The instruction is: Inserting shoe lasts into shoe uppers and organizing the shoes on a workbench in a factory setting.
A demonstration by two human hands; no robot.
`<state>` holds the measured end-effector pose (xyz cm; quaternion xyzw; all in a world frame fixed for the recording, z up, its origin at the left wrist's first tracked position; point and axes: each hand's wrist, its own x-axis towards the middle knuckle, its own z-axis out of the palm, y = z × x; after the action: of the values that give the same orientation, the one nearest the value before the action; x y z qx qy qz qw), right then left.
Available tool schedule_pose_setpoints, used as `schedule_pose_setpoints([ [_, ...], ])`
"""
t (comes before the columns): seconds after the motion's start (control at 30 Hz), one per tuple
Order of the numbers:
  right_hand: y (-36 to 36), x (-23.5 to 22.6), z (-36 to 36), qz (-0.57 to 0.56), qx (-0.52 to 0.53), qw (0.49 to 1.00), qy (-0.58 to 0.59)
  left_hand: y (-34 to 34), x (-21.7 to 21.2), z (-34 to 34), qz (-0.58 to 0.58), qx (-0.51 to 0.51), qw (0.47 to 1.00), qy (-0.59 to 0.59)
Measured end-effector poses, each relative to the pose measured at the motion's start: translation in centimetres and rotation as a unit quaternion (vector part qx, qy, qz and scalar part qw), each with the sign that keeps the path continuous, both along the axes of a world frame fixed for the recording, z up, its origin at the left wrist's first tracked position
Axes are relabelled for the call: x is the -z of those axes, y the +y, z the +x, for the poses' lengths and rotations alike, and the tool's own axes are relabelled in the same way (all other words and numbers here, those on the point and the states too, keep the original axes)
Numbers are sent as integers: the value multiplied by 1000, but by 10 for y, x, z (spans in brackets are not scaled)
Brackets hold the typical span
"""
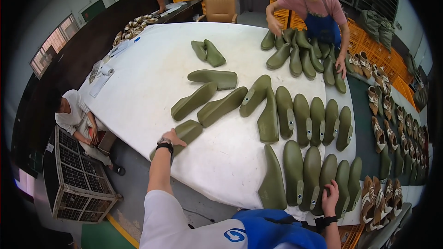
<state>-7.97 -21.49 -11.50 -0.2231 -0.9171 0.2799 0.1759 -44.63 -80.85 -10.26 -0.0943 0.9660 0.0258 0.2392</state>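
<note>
Olive-green shoe lasts lie on a large white table (147, 78). My left hand (174, 137) reaches out and rests on one last (187, 131) near the table's left edge, fingers over its near end. My right hand (330, 192) lies flat on the lasts in the near row (314, 177) by the front edge. A second row of lasts (314, 120) runs across the middle, and two long ones (207, 103) lie slanted beside the one under my left hand.
A person in a pink top and blue apron (318, 16) handles more lasts (300, 53) at the far side. Another person (76, 120) sits low at the left beside a wire crate (76, 180). Brown patterned shoes (392, 124) line the right; orange crates (378, 50) stand behind.
</note>
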Motion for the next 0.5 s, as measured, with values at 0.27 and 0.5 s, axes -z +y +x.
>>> schedule_pose_setpoints([
  [0.27, 5, -2, 0, 18, 16, 1000, 4, 122, -31, 106, 112, 358, 904, 206],
  [0.5, 3, 1, -2, 1, 11, 1000, 19, 167, 19, 119, 194, 419, 874, 154],
])
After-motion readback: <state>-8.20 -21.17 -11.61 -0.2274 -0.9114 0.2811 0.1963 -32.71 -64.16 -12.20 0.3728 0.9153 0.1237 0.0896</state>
